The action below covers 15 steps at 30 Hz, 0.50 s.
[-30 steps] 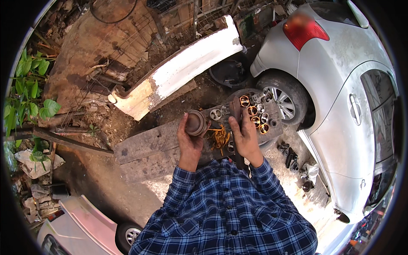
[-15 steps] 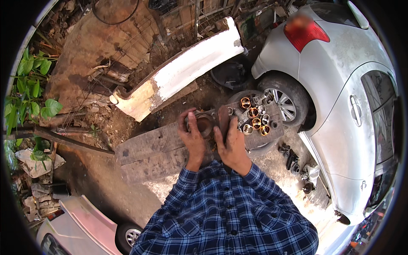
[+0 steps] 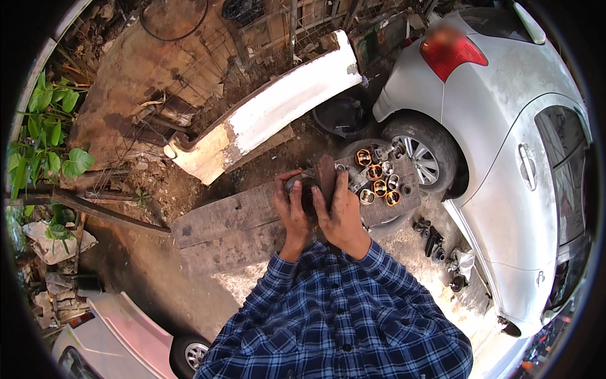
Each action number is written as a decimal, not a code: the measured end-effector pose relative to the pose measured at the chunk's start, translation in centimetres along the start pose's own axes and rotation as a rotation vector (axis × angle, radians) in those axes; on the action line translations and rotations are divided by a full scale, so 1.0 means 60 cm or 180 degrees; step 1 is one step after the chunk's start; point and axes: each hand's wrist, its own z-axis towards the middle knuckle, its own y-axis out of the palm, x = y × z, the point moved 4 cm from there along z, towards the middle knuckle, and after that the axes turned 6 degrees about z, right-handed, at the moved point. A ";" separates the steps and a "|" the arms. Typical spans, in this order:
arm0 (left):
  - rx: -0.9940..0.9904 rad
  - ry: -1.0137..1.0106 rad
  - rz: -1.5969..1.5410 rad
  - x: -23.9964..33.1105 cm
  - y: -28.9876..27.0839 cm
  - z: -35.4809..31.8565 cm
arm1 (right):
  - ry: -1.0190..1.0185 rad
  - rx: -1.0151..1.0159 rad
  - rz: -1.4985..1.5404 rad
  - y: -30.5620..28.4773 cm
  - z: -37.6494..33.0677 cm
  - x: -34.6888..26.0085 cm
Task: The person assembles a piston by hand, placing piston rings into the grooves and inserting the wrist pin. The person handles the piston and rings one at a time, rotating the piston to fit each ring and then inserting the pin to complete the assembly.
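Note:
My left hand (image 3: 290, 213) is closed around a dark, round metal cylinder (image 3: 306, 188) held above the wooden planks (image 3: 221, 230). My right hand (image 3: 343, 213) presses a reddish-brown strip (image 3: 326, 177) against the cylinder's right side, so the two hands touch. Just right of them, several piston-like parts (image 3: 377, 183) with orange insides stand on a round grey slab (image 3: 398, 211). Most of the cylinder is hidden by my fingers. Blue checked sleeves cover both forearms.
A silver car (image 3: 505, 158) with its rear wheel (image 3: 424, 150) stands close on the right. A white, rusty bumper (image 3: 271, 120) lies beyond the planks. Small dark parts (image 3: 435, 240) lie on the ground by the car. Another car (image 3: 113, 341) is at lower left, green plants (image 3: 50, 132) at the left.
My right hand has come left from the orange parts to the cylinder, now with the brown strip against it. My left hand drew the cylinder slightly right; both hands are joined.

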 end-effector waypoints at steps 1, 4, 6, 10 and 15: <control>0.0073 0.0105 0.0303 0.002 -0.003 -0.001 | -0.0064 -0.0004 -0.0040 0.001 0.001 -0.002; 0.0551 -0.0489 -0.0706 -0.013 -0.013 -0.003 | -0.0167 0.0000 -0.0102 0.001 0.000 -0.002; 0.0400 -0.0422 -0.0495 -0.010 -0.011 -0.004 | -0.0396 0.0134 -0.0067 -0.003 -0.004 -0.005; 0.0270 -0.0224 0.0022 0.000 -0.009 -0.009 | 0.0249 -0.0144 -0.0270 -0.005 -0.008 0.007; 0.0330 -0.0348 -0.0252 0.005 -0.011 -0.013 | -0.0421 0.0088 0.0073 -0.019 0.004 -0.019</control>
